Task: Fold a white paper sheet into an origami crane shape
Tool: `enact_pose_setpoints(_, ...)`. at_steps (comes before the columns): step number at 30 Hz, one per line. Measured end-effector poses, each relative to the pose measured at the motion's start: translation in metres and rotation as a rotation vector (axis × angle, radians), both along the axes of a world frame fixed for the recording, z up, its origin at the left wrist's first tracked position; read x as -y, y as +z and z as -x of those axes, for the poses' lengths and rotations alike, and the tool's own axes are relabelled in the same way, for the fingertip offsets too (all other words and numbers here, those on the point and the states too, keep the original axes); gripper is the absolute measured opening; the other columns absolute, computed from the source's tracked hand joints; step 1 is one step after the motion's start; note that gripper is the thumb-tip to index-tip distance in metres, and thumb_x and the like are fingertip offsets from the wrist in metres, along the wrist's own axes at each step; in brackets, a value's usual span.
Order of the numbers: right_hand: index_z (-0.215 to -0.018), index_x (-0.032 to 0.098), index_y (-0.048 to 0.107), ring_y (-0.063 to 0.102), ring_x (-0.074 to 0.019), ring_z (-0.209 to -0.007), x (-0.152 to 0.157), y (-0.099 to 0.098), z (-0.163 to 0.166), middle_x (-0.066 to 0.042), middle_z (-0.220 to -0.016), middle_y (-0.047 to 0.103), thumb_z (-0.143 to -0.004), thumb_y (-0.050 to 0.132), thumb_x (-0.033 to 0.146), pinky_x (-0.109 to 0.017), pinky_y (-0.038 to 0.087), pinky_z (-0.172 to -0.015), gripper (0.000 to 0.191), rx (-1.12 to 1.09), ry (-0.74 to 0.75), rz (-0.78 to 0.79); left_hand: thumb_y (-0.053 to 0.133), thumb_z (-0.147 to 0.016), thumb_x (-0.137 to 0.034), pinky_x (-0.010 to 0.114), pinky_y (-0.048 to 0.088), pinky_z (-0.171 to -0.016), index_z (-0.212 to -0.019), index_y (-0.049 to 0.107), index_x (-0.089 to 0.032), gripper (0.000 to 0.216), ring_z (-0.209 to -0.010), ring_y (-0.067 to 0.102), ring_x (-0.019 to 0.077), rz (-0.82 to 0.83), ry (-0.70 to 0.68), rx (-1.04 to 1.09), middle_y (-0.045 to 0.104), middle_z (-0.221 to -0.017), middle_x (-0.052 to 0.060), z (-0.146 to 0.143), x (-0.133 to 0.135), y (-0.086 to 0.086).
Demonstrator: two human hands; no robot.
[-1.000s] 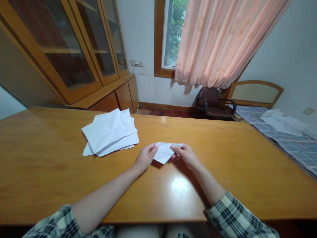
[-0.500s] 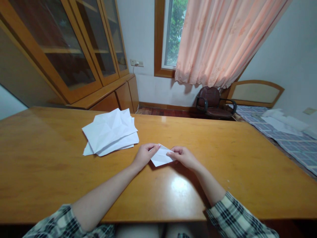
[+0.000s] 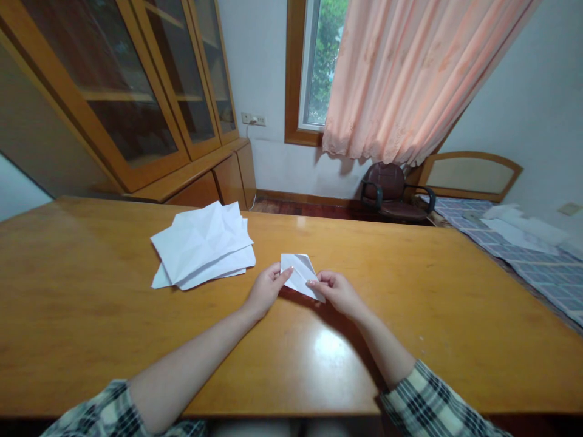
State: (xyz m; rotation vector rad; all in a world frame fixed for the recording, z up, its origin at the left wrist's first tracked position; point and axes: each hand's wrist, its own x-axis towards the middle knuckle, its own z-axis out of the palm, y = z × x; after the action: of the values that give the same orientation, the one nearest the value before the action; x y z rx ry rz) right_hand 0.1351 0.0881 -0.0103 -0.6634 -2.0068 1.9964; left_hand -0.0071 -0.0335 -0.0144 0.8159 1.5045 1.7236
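A small folded piece of white paper [image 3: 298, 272] stands tilted just above the wooden table [image 3: 91, 291], near the middle. My left hand [image 3: 266, 290] pinches its left edge with the fingertips. My right hand [image 3: 336, 292] grips its lower right edge. Both forearms reach in from the near edge, with plaid sleeves at the elbows.
A loose stack of creased white sheets [image 3: 203, 246] lies on the table to the left of my hands. Beyond the table stand a glass-door wooden cabinet [image 3: 136, 103], a dark chair [image 3: 394, 191] under a pink curtain, and a bed [image 3: 523, 243] at the right.
The folded paper has been turned and lifted from lying flat and wide to standing more upright and narrower. Both hands moved closer together.
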Motion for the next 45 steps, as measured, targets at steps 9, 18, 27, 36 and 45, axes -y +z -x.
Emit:
enact_pose_setpoints(9,-0.071,0.015,0.055,0.053,-0.0086,-0.039,0.004,0.004,-0.002,0.003,-0.05,0.058,-0.069,0.07,0.053,-0.019,0.036,-0.041,0.041,0.021,0.174,0.069,0.054,-0.08,-0.057,0.015,0.026,-0.032,-0.074,0.054,-0.016,0.041,-0.03,0.039,0.0066,0.115,0.003,-0.147,0.048,-0.039,-0.007,0.003,0.004,-0.003)
enact_pose_setpoints(18,-0.076,0.014,0.058,0.059,-0.0104,-0.053,-0.001,0.01,-0.006,0.002,-0.059,0.062,-0.062,0.079,0.043,-0.023,0.045,-0.056,0.038,0.004,0.196,0.164,0.052,-0.082,-0.056,0.014,0.025,-0.031,-0.077,0.054,-0.015,0.04,-0.029,0.037,0.0056,0.089,0.04,-0.153,0.047,-0.038,-0.007,0.005,0.005,-0.001)
enact_pose_setpoints(27,-0.074,0.014,0.066,0.052,-0.0106,-0.052,-0.014,0.008,-0.005,0.0,-0.057,0.06,-0.067,0.072,0.047,-0.023,0.041,-0.052,0.034,-0.078,-0.166,-0.012,0.059,-0.077,-0.055,0.016,0.036,-0.034,-0.082,0.056,-0.013,0.042,-0.034,0.05,0.0091,0.107,-0.035,-0.052,0.06,-0.047,-0.001,0.006,0.004,-0.008)
enact_pose_setpoints(36,-0.072,0.017,0.071,0.057,-0.0164,-0.068,-0.029,0.012,-0.01,-0.004,-0.07,0.066,-0.075,0.065,0.04,-0.028,0.042,-0.064,0.023,-0.155,-0.343,-0.431,0.067,-0.075,-0.044,0.023,0.045,-0.06,-0.096,0.066,-0.012,0.038,-0.07,0.063,0.0176,0.1,-0.257,-0.084,0.07,-0.081,0.005,0.008,0.006,-0.009)
enact_pose_setpoints(45,-0.095,0.021,0.07,0.053,-0.0166,-0.073,-0.022,0.015,-0.011,-0.004,-0.083,0.057,-0.078,0.065,0.035,-0.029,0.046,-0.065,0.022,-0.247,-0.399,-0.844,0.067,-0.075,-0.044,0.021,0.039,-0.055,-0.093,0.059,-0.013,0.037,-0.065,0.061,0.0157,0.126,-0.265,-0.104,0.067,-0.075,0.002,0.001,0.004,-0.014)
